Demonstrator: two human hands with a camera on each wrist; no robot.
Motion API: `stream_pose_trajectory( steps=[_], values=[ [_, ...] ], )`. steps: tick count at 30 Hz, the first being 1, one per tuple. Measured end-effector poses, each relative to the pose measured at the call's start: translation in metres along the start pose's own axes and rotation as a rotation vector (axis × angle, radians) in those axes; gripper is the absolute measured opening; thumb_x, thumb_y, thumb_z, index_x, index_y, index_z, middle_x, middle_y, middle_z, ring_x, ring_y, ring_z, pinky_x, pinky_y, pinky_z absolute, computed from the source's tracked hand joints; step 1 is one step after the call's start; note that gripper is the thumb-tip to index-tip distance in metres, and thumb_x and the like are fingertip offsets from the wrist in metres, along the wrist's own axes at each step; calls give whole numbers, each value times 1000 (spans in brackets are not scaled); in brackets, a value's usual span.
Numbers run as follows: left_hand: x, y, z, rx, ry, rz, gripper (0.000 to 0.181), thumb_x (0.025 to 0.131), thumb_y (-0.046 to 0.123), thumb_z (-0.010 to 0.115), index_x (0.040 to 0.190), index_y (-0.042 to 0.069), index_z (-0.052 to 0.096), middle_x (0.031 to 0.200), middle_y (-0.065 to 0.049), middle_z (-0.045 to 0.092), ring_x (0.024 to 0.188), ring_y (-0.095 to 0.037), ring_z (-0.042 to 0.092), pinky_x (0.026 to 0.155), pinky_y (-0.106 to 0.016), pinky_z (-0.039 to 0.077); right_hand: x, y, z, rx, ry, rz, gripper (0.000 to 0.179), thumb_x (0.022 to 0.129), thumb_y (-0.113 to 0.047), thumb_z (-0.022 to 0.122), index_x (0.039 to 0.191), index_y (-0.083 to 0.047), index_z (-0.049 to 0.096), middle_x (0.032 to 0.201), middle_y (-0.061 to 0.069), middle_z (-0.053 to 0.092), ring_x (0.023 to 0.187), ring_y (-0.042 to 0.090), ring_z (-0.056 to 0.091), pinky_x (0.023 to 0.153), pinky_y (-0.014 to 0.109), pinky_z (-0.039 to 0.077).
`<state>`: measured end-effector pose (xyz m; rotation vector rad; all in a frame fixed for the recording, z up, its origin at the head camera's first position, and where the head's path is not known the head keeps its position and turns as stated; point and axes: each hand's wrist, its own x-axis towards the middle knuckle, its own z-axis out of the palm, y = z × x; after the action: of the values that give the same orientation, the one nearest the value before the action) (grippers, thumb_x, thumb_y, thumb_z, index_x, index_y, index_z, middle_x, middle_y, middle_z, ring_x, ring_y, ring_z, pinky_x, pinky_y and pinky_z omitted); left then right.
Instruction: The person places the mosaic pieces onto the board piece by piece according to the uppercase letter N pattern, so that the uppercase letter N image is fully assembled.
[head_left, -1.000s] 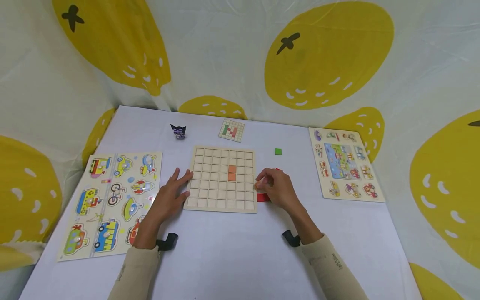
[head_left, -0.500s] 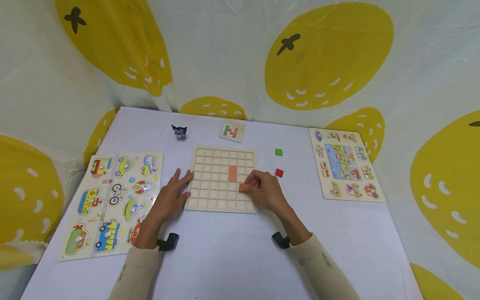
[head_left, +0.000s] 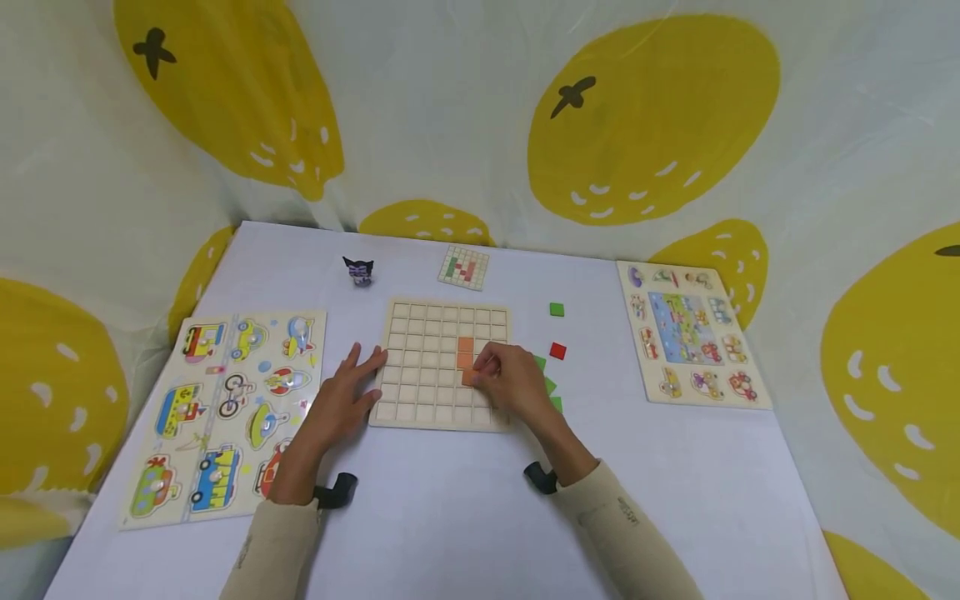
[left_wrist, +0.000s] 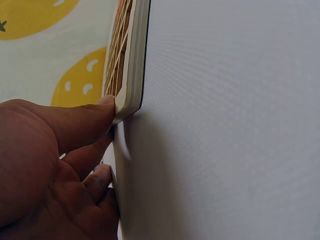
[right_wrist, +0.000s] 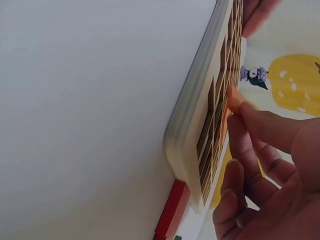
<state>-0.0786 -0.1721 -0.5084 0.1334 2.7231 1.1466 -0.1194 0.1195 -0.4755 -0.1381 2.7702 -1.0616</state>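
White tabletop [head_left: 450,517] spreads beneath your hands. Your right hand [head_left: 513,379], nearer, pinches an orange tile [head_left: 469,378] between thumb and fingertips (square, so no long axis) — over the gridded board [head_left: 423,375], closer to you than two orange tiles [head_left: 465,344] lying in it. Your left hand [head_left: 341,404] — fingers spread, holding no tile — touches the board's edge beside it.
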Motion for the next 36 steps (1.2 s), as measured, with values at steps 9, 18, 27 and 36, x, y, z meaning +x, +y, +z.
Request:
stream_pose_trajectory(
  steps=[9, 18, 27, 36],
  values=[
    [-5, 0, 3, 11, 12, 11, 66, 100, 6, 68, 162, 13, 45, 175, -28, 16, 158, -57, 23, 123, -74, 28, 4, -2, 10, -93, -18, 39, 15, 90, -18, 86, 90, -21, 71, 74, -3, 64, 76, 16, 60, 62, 30, 47],
    [-5, 2, 4, 21, 18, -2, 67, 101, 7, 68, 163, 16, 44, 176, -25, 16, 160, -54, 22, 125, -72, 26, 6, -3, 15, -112, -7, 14, 15, 90, -18, 86, 84, -21, 72, 69, -3, 62, 70, 16, 59, 58, 28, 45],
    [-4, 2, 3, 10, 21, 5, 66, 101, 7, 67, 163, 16, 45, 176, -25, 16, 160, -54, 22, 125, -72, 26, 4, 5, 0, -29, -48, -47, 8, 92, -14, 82, 90, -18, 76, 79, -4, 67, 76, 15, 59, 67, 29, 47],
    [-4, 0, 4, 17, 17, -9, 67, 102, 9, 67, 163, 17, 44, 177, -24, 14, 159, -55, 23, 124, -73, 26, -15, 31, -32, -21, -37, -8, 12, 88, -12, 84, 95, -18, 77, 84, -4, 70, 77, 18, 56, 62, 29, 47]
  ],
)
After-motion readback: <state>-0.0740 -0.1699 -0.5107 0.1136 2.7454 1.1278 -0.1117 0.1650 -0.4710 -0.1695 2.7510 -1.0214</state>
